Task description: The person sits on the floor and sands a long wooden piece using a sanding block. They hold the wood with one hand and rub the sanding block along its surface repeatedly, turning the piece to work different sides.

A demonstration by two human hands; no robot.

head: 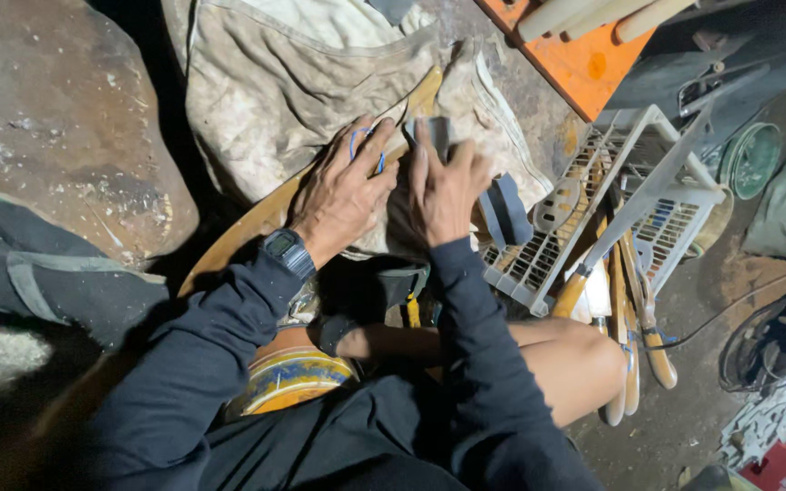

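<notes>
Several wooden-handled knives [634, 300] filled the white slatted plastic crate [625, 145] at three o'clock; left hand [343, 195] pressed the curved wooden strip [266, 218], right hand [448, 186] gripped a grey sanding block [436, 136].

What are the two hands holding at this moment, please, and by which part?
The right hand grips a dark grey block by its lower end. The left hand presses down on the curved wooden piece near its middle.

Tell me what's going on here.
A person in dark long sleeves sits low on the ground, working a long curved wooden piece that lies across a dirty cloth. The left hand, with a wristwatch, presses the wood down. The right hand holds a small dark block against it. Beside the right knee, a white plastic basket holds wooden-handled tools.
</notes>
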